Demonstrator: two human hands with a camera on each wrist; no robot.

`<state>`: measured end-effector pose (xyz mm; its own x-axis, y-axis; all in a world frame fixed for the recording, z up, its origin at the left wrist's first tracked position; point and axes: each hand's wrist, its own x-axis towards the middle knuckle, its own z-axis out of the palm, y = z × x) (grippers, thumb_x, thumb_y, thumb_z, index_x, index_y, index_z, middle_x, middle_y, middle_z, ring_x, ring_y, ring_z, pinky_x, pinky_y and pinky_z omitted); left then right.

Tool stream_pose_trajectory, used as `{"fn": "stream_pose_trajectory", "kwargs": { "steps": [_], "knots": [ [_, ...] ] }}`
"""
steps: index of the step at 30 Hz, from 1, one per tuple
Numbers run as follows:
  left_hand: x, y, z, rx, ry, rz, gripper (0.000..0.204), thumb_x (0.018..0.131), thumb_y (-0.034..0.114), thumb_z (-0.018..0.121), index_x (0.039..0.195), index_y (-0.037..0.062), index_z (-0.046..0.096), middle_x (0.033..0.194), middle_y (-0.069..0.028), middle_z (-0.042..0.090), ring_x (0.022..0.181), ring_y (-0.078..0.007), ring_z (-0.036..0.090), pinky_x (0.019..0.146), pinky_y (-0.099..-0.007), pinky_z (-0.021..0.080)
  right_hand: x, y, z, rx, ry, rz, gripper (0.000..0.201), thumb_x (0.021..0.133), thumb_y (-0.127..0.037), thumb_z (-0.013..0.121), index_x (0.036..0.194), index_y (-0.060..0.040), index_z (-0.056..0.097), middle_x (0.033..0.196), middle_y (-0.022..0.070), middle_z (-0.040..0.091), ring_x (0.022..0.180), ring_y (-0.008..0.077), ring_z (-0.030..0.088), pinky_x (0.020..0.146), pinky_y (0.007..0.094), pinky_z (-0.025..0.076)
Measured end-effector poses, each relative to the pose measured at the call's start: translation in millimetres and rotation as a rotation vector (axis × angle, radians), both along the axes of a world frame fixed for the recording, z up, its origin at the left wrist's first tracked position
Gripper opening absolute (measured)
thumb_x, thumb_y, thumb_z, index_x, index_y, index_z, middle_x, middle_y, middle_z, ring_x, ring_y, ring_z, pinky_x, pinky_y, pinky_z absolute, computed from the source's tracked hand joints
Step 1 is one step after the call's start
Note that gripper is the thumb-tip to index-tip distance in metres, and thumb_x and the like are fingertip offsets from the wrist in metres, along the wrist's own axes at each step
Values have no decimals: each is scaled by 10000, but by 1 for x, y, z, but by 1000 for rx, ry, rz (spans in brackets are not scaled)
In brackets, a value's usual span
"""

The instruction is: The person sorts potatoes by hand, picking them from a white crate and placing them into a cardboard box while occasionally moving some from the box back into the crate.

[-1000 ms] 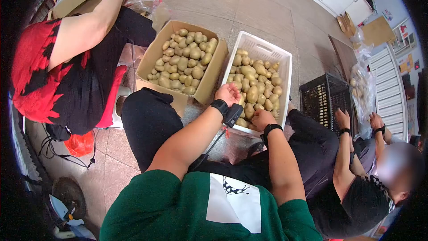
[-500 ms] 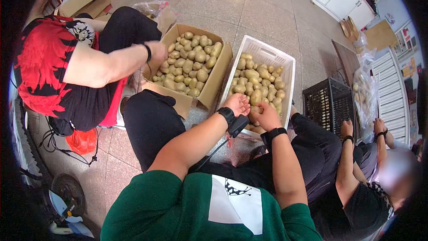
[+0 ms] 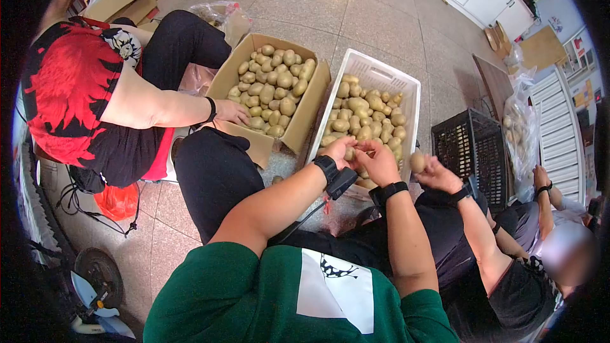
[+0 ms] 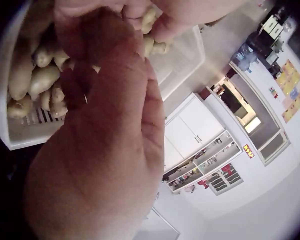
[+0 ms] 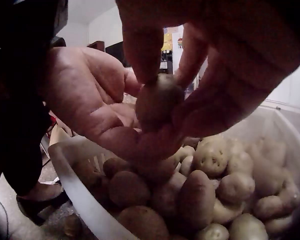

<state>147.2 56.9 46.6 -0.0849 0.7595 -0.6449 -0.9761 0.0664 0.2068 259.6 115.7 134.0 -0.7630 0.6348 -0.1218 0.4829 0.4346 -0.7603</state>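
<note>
Over the near end of a white plastic crate (image 3: 412,89) of potatoes (image 3: 359,108), my two hands meet at one small potato (image 5: 159,102). My left hand (image 3: 340,150) is turned palm up, its fingers curled beneath and around the potato. From above, my right hand (image 3: 378,162) pinches the same potato between thumb and fingers. The right wrist view shows the potato between both hands, with the crate's potatoes below. In the left wrist view the left hand (image 4: 110,110) covers much of the crate, and the potato is in shadow.
A cardboard box (image 3: 311,111) of potatoes stands left of the crate, with another person's hand (image 3: 232,112) in it. At right, a person's hand (image 3: 441,174) holds a potato (image 3: 417,162) near the crate's edge. A black crate (image 3: 454,143) stands beyond.
My right hand has risen from the crate's potatoes to my left hand, bringing a potato. The person at left has reached into the cardboard box; the person at right has brought a potato toward the white crate.
</note>
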Motion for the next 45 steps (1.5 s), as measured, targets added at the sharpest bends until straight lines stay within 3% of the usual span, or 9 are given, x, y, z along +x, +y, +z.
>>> {"fn": "stream_pose_trajectory", "kwargs": {
  "steps": [4, 10, 21, 26, 28, 31, 34, 38, 45],
  "knots": [
    [-11, 5, -2, 53, -95, -53, 180, 815, 226, 516, 884, 63, 483, 764, -71, 497, 630, -182, 486, 562, -297, 453, -1, -1, 3, -63, 33, -13, 236, 757, -192, 589, 921, -22, 589, 798, 112, 605, 677, 210, 585, 635, 317, 459],
    [-35, -4, 14, 161, -242, 121, 148, 761, 34, 575, 848, 11, 458, 724, -74, 499, 649, -166, 501, 563, -249, 463, 1, 3, -2, -52, 28, -54, 259, 750, -212, 605, 928, -25, 586, 803, 128, 607, 680, 220, 579, 640, 314, 457],
    [-80, -20, 7, 104, -265, 357, 216, 731, 8, 596, 868, 1, 430, 702, -88, 462, 582, -160, 476, 548, -246, 443, 4, 3, -5, 63, 13, -26, 263, 741, -198, 609, 923, -10, 581, 805, 127, 612, 676, 215, 580, 640, 316, 460],
    [-106, -28, -15, 32, -415, 577, 327, 759, 33, 571, 998, -31, 357, 763, -112, 466, 608, -173, 514, 563, -276, 484, 3, 2, -7, 51, 9, -13, 244, 753, -181, 616, 925, -11, 588, 741, 41, 596, 648, 115, 543, 602, 249, 443],
    [-114, -33, -14, 66, -385, 640, 335, 762, 32, 567, 1008, -36, 350, 785, -119, 465, 618, -176, 515, 559, -276, 488, 3, -1, 0, 44, -39, 8, 256, 744, -192, 607, 928, -17, 579, 793, 113, 615, 659, 198, 578, 634, 311, 460],
    [-124, -45, -14, 168, -370, 729, 401, 787, 97, 566, 1063, -50, 314, 829, -145, 462, 666, -209, 529, 573, -290, 512, 2, -6, 9, 57, -55, 5, 256, 744, -195, 610, 925, -17, 579, 787, 111, 615, 668, 202, 579, 635, 313, 460],
    [-141, -51, -38, 173, -420, 955, 561, 826, 304, 539, 1170, -40, 262, 865, -181, 468, 736, -275, 549, 648, -341, 542, 3, -3, 1, 77, -63, 14, 257, 744, -199, 612, 925, -19, 581, 781, 107, 615, 672, 209, 582, 636, 316, 461],
    [-146, -64, -38, 124, -430, 1066, 563, 829, 305, 530, 1182, -39, 258, 996, -204, 446, 795, -292, 559, 614, -318, 549, 3, -2, -2, 41, -97, 4, 260, 742, -203, 614, 925, -22, 583, 787, 107, 614, 676, 215, 583, 644, 317, 461],
    [-153, -68, -57, 70, -431, 1060, 521, 834, 290, 511, 1156, -48, 279, 994, -200, 434, 729, -292, 561, 574, -326, 559, 3, 4, -18, 39, -98, 41, 268, 736, -213, 615, 936, -35, 587, 818, 110, 618, 690, 228, 585, 666, 321, 465]
  ]
}}
